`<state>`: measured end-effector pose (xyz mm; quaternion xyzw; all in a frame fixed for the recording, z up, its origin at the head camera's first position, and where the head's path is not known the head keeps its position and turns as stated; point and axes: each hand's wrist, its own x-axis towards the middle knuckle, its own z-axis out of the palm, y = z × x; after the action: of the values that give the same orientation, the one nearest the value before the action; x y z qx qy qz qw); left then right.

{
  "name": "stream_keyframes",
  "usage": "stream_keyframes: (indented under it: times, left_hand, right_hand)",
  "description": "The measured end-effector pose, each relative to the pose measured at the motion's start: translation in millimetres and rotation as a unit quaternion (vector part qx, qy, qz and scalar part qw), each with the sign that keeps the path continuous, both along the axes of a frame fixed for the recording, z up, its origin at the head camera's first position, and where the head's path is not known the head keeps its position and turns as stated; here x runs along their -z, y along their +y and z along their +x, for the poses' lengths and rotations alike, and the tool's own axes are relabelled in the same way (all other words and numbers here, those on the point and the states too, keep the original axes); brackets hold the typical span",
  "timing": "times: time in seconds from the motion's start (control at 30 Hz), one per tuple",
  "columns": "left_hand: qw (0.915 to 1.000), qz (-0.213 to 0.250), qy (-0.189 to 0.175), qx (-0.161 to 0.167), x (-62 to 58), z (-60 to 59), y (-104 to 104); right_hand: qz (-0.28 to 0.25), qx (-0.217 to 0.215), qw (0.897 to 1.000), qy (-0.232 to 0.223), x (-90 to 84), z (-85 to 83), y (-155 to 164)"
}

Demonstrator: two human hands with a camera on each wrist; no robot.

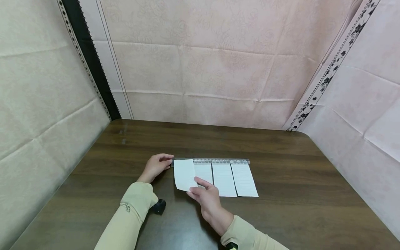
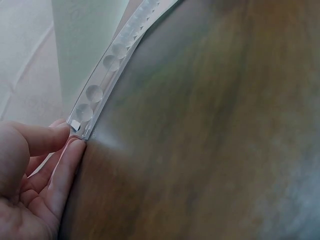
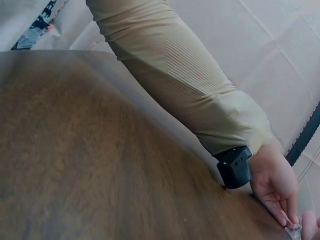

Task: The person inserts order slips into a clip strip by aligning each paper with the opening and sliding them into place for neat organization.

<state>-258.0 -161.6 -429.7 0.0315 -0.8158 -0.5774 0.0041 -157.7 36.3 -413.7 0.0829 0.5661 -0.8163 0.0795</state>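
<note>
Right hand point(image 1: 207, 198): nearest item, thumb and fingers pinching the lower near corner of a white paper slip point(image 1: 185, 174), whose near part lifts and curls off the tabletop point(image 1: 281, 222). Slip: judged very light, limp, easily creased or torn; it bends under its own weight, so a hold at an edge or corner between thumb and fingertip suits it best, with a gentle pull to avoid ripping near its top edge. Left hand point(image 1: 155, 166): just left of the slip and slightly beyond the right hand, fingertips point(image 2: 64, 150) pinching the left end of a clear plastic strip point(image 1: 215, 161); the left wrist view shows thumb above and fingers beside the strip's end, steadying it against the wood. Strip: transparent, narrow, carrying a row of round bumps along its length; judged light, fairly stiff yet flexible, smooth and likely to slide on the polished surface unless pinned at an end. Three further lined paper slips point(image 1: 224, 179): to the right of the held slip, lying flat side by side, their top edges at the strip, which runs rightward away from the left hand. Small black device point(image 1: 159, 206): at the left wrist, below the beige sleeve point(image 1: 134, 208). Beyond the strip: bare dark wood, then pink cloth walls point(image 1: 206, 69) enclosing the space.
</note>
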Motion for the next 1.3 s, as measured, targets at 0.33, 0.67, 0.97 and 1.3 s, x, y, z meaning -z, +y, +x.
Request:
stream_keyframes:
  times: [0.33,0.67,0.97,1.3]
  left_hand:
    - [0.9999,0.004,-0.012,-0.003,-2.0,0.4,0.4]
    - [0.9987,-0.046,-0.016,-0.013,-3.1,0.8,-0.7]
    - [0.9974,-0.071,0.006,-0.007,-6.4,3.0,0.0]
    - [0.9974,-0.071,0.006,-0.007,-4.5,1.7,-1.1]
  right_hand:
    - [0.008,-0.013,1.0,-0.021,3.5,5.2,-4.7]
    - [-0.009,-0.022,1.0,-0.02,2.2,8.8,-14.2]
    - [-0.012,-0.024,0.999,-0.023,1.9,4.8,-21.6]
    - [-0.011,-0.015,0.999,-0.028,-3.5,1.1,-26.7]
